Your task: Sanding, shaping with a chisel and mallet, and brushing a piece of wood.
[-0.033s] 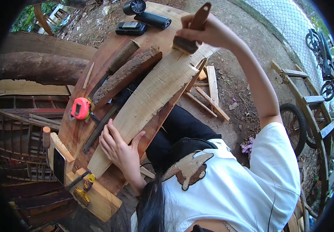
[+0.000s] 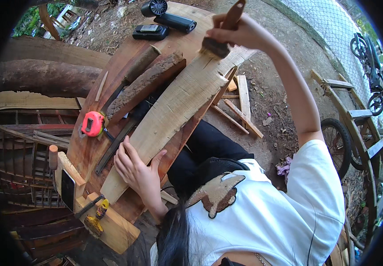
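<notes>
A long pale wooden board, cracked and notched along one edge, lies slantwise over the reddish wooden table. My left hand grips its near end, fingers on the left side and thumb at the right edge. My right hand is closed round a wide paintbrush with a brown wooden handle. The brush's bristles are at the board's far end; whether they touch the wood I cannot tell.
Left of the board lie a rough bark-edged slab, a machete-like blade and a pink tape measure. A small black fan stands at the far end. A phone leans near a wooden block. Wood offcuts litter the ground.
My right hand and the paintbrush have shifted slightly away and to the right, toward the board's far end. My left hand and the board have stayed put.
</notes>
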Available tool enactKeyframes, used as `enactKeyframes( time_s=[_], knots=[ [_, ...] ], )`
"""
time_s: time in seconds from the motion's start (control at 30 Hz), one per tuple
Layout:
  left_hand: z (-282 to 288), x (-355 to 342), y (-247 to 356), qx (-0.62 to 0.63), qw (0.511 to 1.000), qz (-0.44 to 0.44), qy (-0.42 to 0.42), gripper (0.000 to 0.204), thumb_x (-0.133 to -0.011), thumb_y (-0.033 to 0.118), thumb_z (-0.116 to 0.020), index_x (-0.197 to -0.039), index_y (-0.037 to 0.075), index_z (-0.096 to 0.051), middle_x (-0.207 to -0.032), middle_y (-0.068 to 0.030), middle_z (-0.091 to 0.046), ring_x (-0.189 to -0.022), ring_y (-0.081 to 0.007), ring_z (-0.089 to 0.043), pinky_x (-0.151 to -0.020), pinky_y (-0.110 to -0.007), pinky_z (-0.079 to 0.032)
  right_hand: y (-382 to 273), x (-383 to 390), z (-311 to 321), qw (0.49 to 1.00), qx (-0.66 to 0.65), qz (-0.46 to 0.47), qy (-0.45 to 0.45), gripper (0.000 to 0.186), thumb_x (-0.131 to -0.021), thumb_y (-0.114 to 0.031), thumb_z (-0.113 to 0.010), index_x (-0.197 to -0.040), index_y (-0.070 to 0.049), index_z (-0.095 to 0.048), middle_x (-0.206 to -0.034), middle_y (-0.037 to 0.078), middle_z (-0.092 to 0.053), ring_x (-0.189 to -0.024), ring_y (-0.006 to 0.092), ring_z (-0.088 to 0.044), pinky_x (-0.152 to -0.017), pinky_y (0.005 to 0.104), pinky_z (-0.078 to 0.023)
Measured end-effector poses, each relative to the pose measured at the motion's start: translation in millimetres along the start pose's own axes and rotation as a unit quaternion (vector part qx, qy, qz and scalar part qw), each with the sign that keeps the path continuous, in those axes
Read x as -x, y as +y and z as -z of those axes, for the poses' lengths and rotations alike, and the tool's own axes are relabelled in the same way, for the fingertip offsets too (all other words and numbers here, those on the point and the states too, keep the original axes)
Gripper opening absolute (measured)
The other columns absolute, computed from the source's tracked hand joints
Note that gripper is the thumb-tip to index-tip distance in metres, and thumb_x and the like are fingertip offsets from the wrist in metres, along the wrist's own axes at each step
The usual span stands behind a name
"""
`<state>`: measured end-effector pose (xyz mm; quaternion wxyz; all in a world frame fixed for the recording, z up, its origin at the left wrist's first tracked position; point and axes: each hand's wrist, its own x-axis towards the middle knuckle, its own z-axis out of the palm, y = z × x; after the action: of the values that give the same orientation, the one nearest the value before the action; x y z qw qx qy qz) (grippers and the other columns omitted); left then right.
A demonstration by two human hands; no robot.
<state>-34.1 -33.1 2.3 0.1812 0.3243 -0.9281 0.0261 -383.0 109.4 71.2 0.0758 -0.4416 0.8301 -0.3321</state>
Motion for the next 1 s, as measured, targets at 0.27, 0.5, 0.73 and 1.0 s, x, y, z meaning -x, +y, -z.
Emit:
enactKeyframes(
  time_s=[0.27,0.5,0.73,1.0],
  knots=[
    [3,-2,4,0.000,1.000,0.003,-0.003,0.092,-0.065,0.067,-0.060,-0.130,0.005,-0.044,-0.123,-0.0126,-0.048,-0.113,-0.0325,-0.045,-0.096,-0.046,-0.035,52,-12,13,0.957,0.230,0.037,0.171,0.034,-0.089,-0.040,-0.058,-0.080,-0.007,-0.059,-0.062,0.004,-0.057,-0.051,0.0124,-0.051,-0.050,0.0277,-0.049],
    [1,-2,2,-0.001,1.000,0.003,0.002,0.092,-0.064,0.066,-0.062,-0.130,0.005,-0.045,-0.122,-0.0118,-0.049,-0.112,-0.0319,-0.045,-0.096,-0.045,-0.035,6,-2,5,0.998,-0.034,0.056,-0.004,0.030,-0.088,-0.034,-0.062,-0.078,-0.006,-0.057,-0.060,0.000,-0.053,-0.054,0.0091,-0.051,-0.050,0.0246,-0.045],
    [2,-3,4,0.005,1.000,0.001,0.003,0.092,-0.064,0.068,-0.060,-0.130,0.005,-0.045,-0.122,-0.0111,-0.049,-0.112,-0.0316,-0.045,-0.095,-0.046,-0.035,82,-15,36,0.980,0.145,-0.006,0.134,0.031,-0.088,-0.037,-0.061,-0.083,-0.006,-0.061,-0.065,0.005,-0.059,-0.057,0.0112,-0.055,-0.056,0.0245,-0.046],
    [0,0,1,0.001,1.000,0.005,0.003,0.091,-0.065,0.066,-0.062,-0.130,0.005,-0.045,-0.122,-0.0111,-0.048,-0.113,-0.0314,-0.045,-0.097,-0.046,-0.034,-7,6,1,0.997,-0.032,0.062,-0.019,0.035,-0.089,-0.038,-0.060,-0.071,-0.009,-0.053,-0.059,0.000,-0.054,-0.053,0.0081,-0.052,-0.048,0.0209,-0.044]
  ],
)
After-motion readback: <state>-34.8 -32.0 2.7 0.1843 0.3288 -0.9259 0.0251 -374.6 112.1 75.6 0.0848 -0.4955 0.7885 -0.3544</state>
